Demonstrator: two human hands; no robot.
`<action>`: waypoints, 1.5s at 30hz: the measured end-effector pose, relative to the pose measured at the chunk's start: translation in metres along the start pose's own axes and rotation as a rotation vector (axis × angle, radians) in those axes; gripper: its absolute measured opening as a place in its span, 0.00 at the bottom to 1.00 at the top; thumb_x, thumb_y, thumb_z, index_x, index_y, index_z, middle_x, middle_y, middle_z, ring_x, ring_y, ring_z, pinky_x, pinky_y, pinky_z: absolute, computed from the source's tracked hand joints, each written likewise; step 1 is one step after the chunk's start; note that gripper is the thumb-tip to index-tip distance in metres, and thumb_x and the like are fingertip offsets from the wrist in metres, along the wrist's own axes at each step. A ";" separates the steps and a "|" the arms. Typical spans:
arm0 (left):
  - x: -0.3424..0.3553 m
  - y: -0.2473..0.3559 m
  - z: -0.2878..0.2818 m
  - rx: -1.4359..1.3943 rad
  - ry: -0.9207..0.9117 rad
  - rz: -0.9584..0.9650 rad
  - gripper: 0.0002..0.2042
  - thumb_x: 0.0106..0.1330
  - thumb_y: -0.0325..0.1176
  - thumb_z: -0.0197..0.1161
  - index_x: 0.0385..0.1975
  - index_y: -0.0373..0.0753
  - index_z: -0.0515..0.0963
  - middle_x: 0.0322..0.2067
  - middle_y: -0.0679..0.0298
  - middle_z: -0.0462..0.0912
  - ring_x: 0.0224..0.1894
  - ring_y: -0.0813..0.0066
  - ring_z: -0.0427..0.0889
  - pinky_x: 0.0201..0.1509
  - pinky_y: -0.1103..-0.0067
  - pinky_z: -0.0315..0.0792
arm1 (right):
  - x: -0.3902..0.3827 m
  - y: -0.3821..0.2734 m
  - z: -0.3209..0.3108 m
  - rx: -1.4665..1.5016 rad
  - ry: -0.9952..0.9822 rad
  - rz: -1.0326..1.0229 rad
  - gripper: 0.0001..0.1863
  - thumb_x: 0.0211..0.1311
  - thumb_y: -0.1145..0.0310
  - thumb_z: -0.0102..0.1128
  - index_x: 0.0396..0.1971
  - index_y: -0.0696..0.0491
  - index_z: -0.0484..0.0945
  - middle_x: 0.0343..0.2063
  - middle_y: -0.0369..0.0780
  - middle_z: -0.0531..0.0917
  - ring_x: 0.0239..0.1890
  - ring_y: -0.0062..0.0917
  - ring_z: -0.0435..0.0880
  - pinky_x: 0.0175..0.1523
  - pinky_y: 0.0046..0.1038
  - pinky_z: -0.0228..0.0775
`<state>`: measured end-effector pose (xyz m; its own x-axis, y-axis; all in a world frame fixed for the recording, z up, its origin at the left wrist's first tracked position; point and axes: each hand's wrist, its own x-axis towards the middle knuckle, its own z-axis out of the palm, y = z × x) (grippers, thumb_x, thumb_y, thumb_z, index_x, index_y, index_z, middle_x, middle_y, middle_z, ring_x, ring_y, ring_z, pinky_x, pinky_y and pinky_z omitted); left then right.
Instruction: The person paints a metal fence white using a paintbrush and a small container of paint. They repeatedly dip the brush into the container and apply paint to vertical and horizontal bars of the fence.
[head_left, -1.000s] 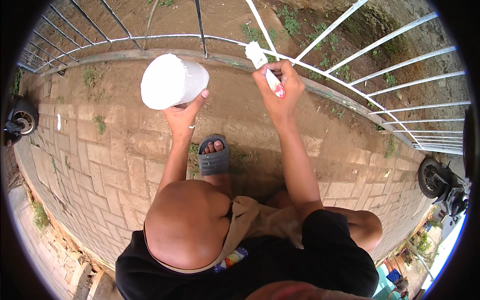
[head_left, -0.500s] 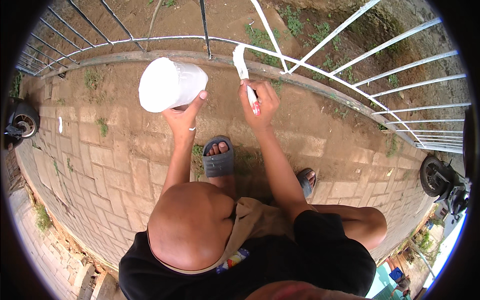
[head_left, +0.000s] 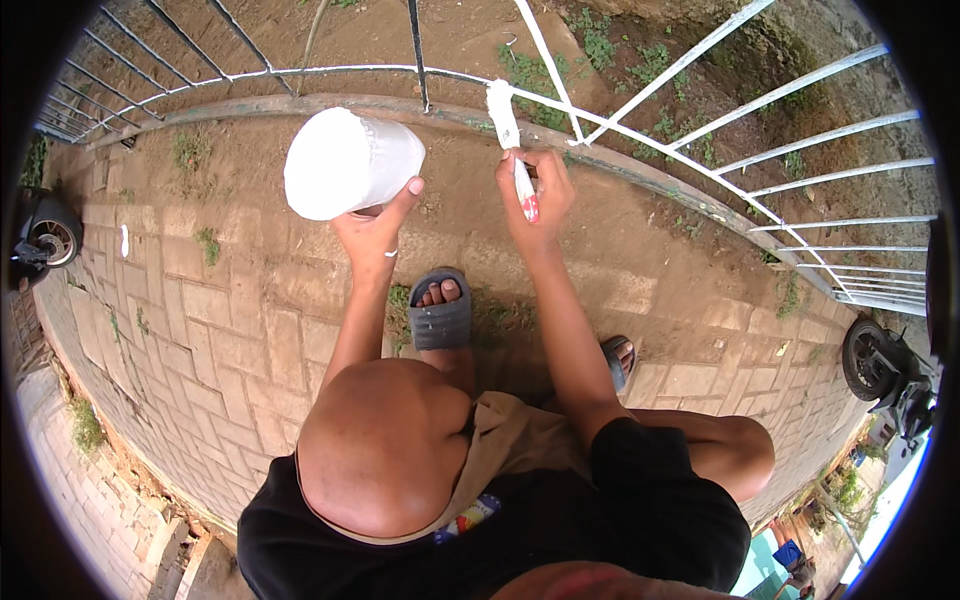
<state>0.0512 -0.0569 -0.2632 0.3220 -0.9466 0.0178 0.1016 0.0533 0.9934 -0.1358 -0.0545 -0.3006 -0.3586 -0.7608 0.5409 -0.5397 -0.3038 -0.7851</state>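
Observation:
My left hand (head_left: pixel 375 225) is wrapped round a white paint tub (head_left: pixel 395 157), which tilts with its white top toward me; I cannot tell paint from lid there. Between the fingers and thumb of my right hand (head_left: pixel 540 195) is a paintbrush (head_left: pixel 507 122) with a white handle, red at its end. White paint coats the bristles, which are at the lower rail of the metal fence (head_left: pixel 455 75); whether they touch it I cannot tell. To the right the fence bars (head_left: pixel 690 62) are white, while the upright bar (head_left: pixel 417 50) above the tub is dark.
A low concrete kerb (head_left: pixel 250 107) runs beneath the fence, with soil and small weeds behind. Paving bricks (head_left: pixel 215 345) cover the ground round my sandals (head_left: pixel 440 310). Motorbike wheels stand at the left (head_left: pixel 55 235) and right (head_left: pixel 870 358) edges.
My right hand and the brush have shifted slightly right and up along the lower rail. The tub in my left hand sits slightly farther right in the picture.

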 end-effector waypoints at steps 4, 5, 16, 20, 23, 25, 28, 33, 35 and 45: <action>0.001 -0.001 -0.004 0.019 -0.007 0.016 0.35 0.50 0.24 0.82 0.59 0.28 0.72 0.52 0.52 0.80 0.53 0.63 0.83 0.59 0.69 0.78 | -0.005 -0.002 0.007 0.117 -0.108 0.072 0.08 0.55 0.75 0.73 0.33 0.57 0.82 0.26 0.42 0.83 0.25 0.29 0.82 0.31 0.27 0.72; 0.001 -0.002 -0.004 0.021 -0.002 0.014 0.35 0.50 0.24 0.82 0.59 0.28 0.72 0.52 0.52 0.80 0.53 0.63 0.83 0.59 0.69 0.78 | -0.002 -0.007 0.009 0.130 -0.053 0.052 0.08 0.55 0.75 0.73 0.33 0.57 0.82 0.26 0.42 0.83 0.25 0.28 0.82 0.31 0.27 0.72; 0.002 0.001 -0.008 0.060 -0.026 -0.054 0.37 0.51 0.24 0.81 0.61 0.29 0.68 0.55 0.52 0.77 0.56 0.62 0.79 0.62 0.69 0.73 | 0.019 -0.023 -0.010 0.055 0.253 -0.010 0.08 0.60 0.77 0.72 0.34 0.58 0.79 0.30 0.44 0.84 0.29 0.28 0.84 0.34 0.26 0.74; 0.001 0.007 0.000 0.047 -0.011 0.024 0.35 0.51 0.25 0.82 0.59 0.28 0.71 0.52 0.52 0.80 0.53 0.63 0.82 0.60 0.69 0.76 | 0.020 -0.004 0.009 0.047 0.134 0.039 0.07 0.60 0.78 0.70 0.35 0.58 0.80 0.30 0.44 0.83 0.27 0.28 0.80 0.32 0.27 0.70; 0.006 0.005 -0.005 0.096 0.033 -0.008 0.35 0.51 0.25 0.82 0.59 0.28 0.73 0.52 0.52 0.81 0.52 0.63 0.83 0.59 0.68 0.78 | 0.019 -0.011 0.002 0.037 0.311 0.140 0.07 0.60 0.78 0.70 0.36 0.58 0.80 0.32 0.43 0.83 0.28 0.29 0.81 0.33 0.29 0.71; 0.006 0.003 -0.009 0.085 0.034 -0.041 0.35 0.51 0.25 0.82 0.59 0.28 0.72 0.52 0.52 0.81 0.53 0.62 0.83 0.60 0.68 0.78 | 0.014 -0.012 0.003 -0.042 0.225 -0.035 0.07 0.63 0.76 0.70 0.36 0.59 0.79 0.33 0.43 0.82 0.28 0.25 0.81 0.33 0.27 0.73; 0.007 -0.001 -0.014 0.020 0.035 -0.026 0.36 0.50 0.25 0.82 0.60 0.28 0.71 0.53 0.51 0.80 0.54 0.62 0.82 0.60 0.68 0.77 | 0.011 -0.019 0.012 -0.031 -0.065 -0.072 0.07 0.63 0.76 0.70 0.36 0.59 0.80 0.31 0.43 0.82 0.27 0.27 0.82 0.31 0.27 0.72; 0.012 0.002 -0.014 0.044 0.068 0.017 0.36 0.50 0.25 0.82 0.60 0.28 0.70 0.54 0.51 0.79 0.55 0.62 0.82 0.61 0.68 0.77 | 0.013 -0.035 0.019 0.075 -0.126 0.059 0.06 0.61 0.77 0.70 0.34 0.57 0.81 0.29 0.42 0.82 0.27 0.28 0.82 0.31 0.29 0.72; 0.013 0.001 -0.019 0.053 0.062 0.010 0.37 0.50 0.25 0.82 0.61 0.28 0.70 0.55 0.51 0.79 0.55 0.62 0.81 0.61 0.68 0.76 | 0.024 -0.026 0.017 0.108 0.002 0.106 0.05 0.62 0.77 0.69 0.34 0.58 0.80 0.30 0.43 0.83 0.27 0.27 0.82 0.31 0.29 0.72; 0.012 0.006 -0.014 0.018 0.058 -0.031 0.40 0.51 0.25 0.81 0.64 0.31 0.65 0.56 0.52 0.75 0.58 0.61 0.77 0.64 0.67 0.72 | 0.017 -0.032 0.030 0.042 -0.167 0.041 0.07 0.60 0.75 0.70 0.35 0.54 0.80 0.31 0.42 0.83 0.28 0.33 0.84 0.33 0.31 0.74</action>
<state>0.0691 -0.0633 -0.2590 0.3732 -0.9275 -0.0192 0.0960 0.0180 0.9952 -0.1020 -0.0753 -0.2753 -0.2463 -0.8565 0.4536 -0.4938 -0.2918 -0.8191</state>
